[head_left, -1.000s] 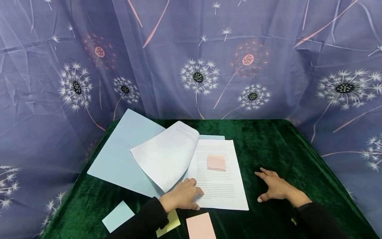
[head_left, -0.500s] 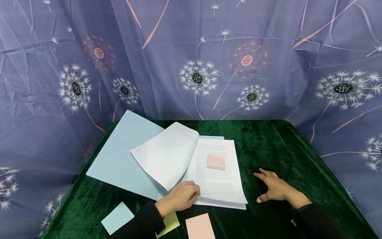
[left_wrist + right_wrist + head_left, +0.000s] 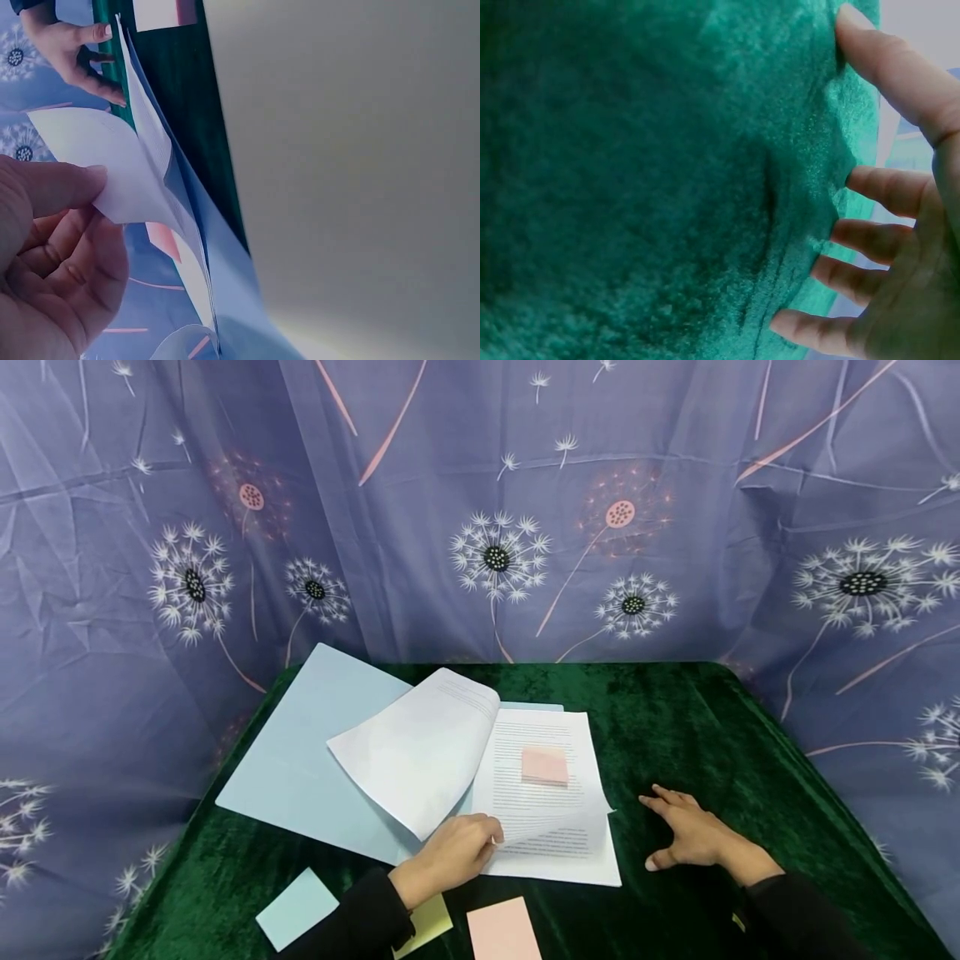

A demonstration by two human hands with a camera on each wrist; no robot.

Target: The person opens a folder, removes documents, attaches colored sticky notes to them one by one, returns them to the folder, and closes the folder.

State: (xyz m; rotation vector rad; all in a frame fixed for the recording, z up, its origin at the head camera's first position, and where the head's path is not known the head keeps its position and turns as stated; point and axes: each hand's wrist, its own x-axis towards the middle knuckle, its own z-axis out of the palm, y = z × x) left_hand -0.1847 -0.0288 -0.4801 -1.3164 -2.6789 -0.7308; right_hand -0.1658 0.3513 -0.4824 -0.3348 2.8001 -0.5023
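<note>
My left hand (image 3: 453, 853) pinches the lower left corner of a printed page (image 3: 135, 169) between thumb and fingers. The page's bottom edge is lifted and curls back, baring another printed sheet (image 3: 562, 852) below. A pink sticky note (image 3: 544, 766) lies on the upper part of the lifted page. Earlier sheets (image 3: 420, 743) of the stack are folded over to the left, blank side up. Under the papers lies an open light blue folder (image 3: 300, 752). My right hand (image 3: 690, 827) rests with fingers spread on the green velvet cloth (image 3: 667, 187), right of the papers, holding nothing.
Along the near side lie a light blue pad (image 3: 297, 910), a yellow pad (image 3: 430, 924) partly behind the left sleeve, and a pink pad (image 3: 504, 931). A purple curtain (image 3: 405, 568) with dandelion prints hangs behind and beside the table.
The left hand has gone from touching the page's lower corner to pinching it. The page's bottom edge has risen and folded upward. The right hand has stayed in place.
</note>
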